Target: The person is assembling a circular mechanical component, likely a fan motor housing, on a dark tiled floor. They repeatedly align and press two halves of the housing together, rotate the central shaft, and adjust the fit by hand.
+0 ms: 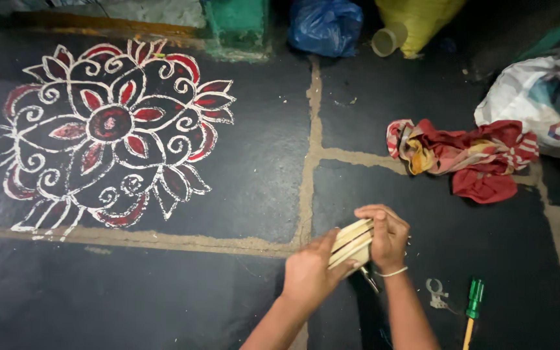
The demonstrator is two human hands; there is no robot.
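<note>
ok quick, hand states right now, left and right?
Left hand: closed on the bundle of pale flat sticks, gripping its near end.
Right hand: closed around the same bundle from the far side.

One head-worn view, looking steeply down at the dark stone floor [254, 162], close above the hands, chalk flower drawing [105, 129] upper left.

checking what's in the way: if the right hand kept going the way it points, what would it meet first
The right hand points left, across the pale strips it grips. It would likely meet the left hand first, which holds the same strips; beyond that lies dark stone floor. Depth is hard to judge.
</note>
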